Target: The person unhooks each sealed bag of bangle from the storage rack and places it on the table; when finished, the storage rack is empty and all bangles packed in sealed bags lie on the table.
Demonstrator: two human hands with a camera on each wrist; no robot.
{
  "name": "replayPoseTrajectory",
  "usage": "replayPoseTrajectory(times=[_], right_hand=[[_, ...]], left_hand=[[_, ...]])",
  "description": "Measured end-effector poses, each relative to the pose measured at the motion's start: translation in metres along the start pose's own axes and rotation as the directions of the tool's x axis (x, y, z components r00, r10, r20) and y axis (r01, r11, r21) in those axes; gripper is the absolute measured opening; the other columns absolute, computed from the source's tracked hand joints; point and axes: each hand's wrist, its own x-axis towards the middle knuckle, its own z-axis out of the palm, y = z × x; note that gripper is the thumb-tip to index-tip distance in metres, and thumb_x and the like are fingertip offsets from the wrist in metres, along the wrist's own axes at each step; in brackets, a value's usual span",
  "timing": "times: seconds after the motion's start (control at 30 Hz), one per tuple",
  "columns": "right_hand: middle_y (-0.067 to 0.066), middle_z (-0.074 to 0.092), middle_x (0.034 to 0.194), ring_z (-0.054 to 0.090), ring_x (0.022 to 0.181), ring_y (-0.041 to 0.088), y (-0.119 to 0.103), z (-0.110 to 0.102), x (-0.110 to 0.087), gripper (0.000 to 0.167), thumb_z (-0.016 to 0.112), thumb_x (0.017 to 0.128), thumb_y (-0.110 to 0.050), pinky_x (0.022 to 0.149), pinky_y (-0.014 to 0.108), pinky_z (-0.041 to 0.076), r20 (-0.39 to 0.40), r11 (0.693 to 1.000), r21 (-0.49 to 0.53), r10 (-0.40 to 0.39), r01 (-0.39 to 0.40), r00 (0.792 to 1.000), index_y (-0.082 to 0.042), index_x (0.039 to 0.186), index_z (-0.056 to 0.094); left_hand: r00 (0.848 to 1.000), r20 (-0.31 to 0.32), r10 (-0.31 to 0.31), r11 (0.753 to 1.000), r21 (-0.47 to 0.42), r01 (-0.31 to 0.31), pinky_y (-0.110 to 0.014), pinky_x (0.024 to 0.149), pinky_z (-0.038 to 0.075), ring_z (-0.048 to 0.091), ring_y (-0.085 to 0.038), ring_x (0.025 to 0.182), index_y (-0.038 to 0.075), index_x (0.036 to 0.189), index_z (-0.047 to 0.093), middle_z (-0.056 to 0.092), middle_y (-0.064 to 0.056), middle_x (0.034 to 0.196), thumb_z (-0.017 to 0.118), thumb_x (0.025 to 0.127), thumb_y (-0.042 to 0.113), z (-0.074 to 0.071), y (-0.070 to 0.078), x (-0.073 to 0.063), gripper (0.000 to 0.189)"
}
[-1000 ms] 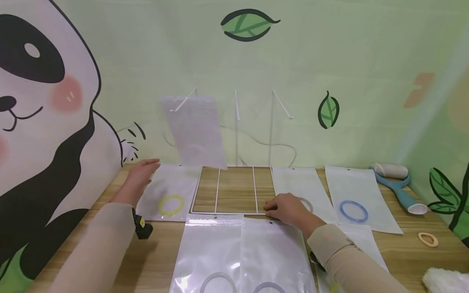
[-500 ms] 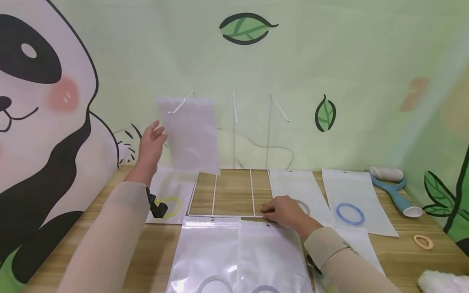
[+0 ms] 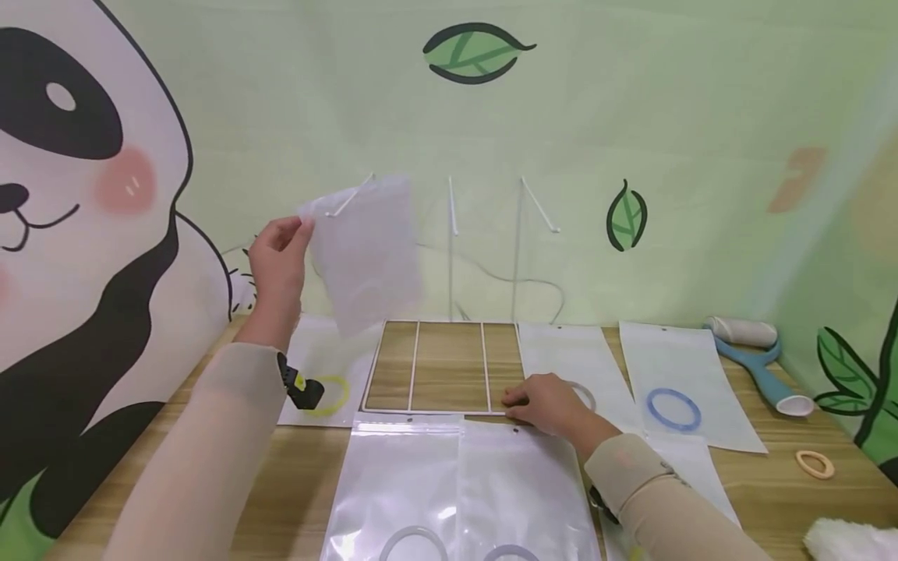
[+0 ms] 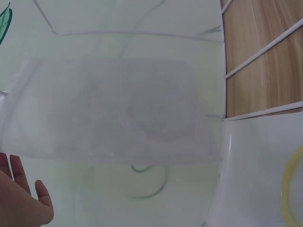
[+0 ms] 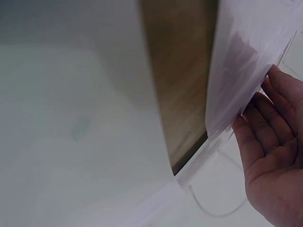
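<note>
A translucent white zip bag [image 3: 372, 257] hangs from the left prong of a white wire display rack [image 3: 414, 366]. My left hand [image 3: 278, 257] pinches its upper left corner, and the bag tilts. In the left wrist view, the bag [image 4: 109, 111] spreads past the hand [image 4: 26, 203], and a ring shows faintly inside it. Down at the rack's front right corner, my right hand [image 3: 550, 403] grips the base wire. The right wrist view has that hand [image 5: 274, 146] with curled fingers beside a bag edge; the wire there is mostly hidden.
Bags with rings lie around the rack: one with a yellow ring [image 3: 338, 396], one with a blue ring [image 3: 673, 409], two in front [image 3: 407, 467]. Further right are a blue-handled lint roller [image 3: 765, 374], a tan ring [image 3: 815, 464] and a white fluffy thing [image 3: 849, 539].
My left hand has risen from above the yellow-ring bag to the hanging bag and taken its upper left corner, tilting it. My right hand has stayed at the rack's corner.
</note>
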Motion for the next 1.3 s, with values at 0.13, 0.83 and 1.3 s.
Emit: replayPoseTrajectory(times=[0.13,0.83,1.3], right_hand=[[0.004,0.071,0.118,0.062,0.116,0.031,0.001,0.001,0.000,0.022,0.075,0.088,-0.021,0.099,0.046,0.046,-0.003,1.000,0.006,-0.002,0.002,1.000,-0.014,0.110,0.077],[0.005,0.068,0.123,0.059,0.119,0.033,0.000,-0.001,0.001,0.024,0.073,0.090,-0.022,0.100,0.047,0.045,0.019,1.000,0.001,0.005,-0.005,1.000,-0.014,0.113,0.076],[0.005,0.070,0.121,0.062,0.116,0.032,0.003,0.002,0.001,0.022,0.075,0.089,-0.022,0.098,0.048,0.047,-0.007,0.999,0.020,-0.026,0.026,1.000,-0.014,0.109,0.077]], left_hand=[[1.000,0.011,0.001,1.000,0.008,-0.001,-0.029,0.094,0.045,0.054,-0.012,0.103,0.014,0.115,0.068,0.061,0.003,0.109,0.069,0.093,0.037,0.001,0.006,-0.004,0.032],[0.998,-0.021,0.051,0.988,-0.144,-0.054,-0.029,0.096,0.048,0.059,-0.012,0.096,0.013,0.106,0.072,0.062,0.000,0.104,0.072,0.092,0.025,-0.030,0.021,-0.028,0.019],[0.997,0.032,0.068,0.945,-0.324,-0.054,-0.021,0.083,0.051,0.060,-0.015,0.093,0.009,0.101,0.071,0.060,-0.004,0.101,0.073,0.091,0.019,-0.047,0.025,-0.036,0.014]])
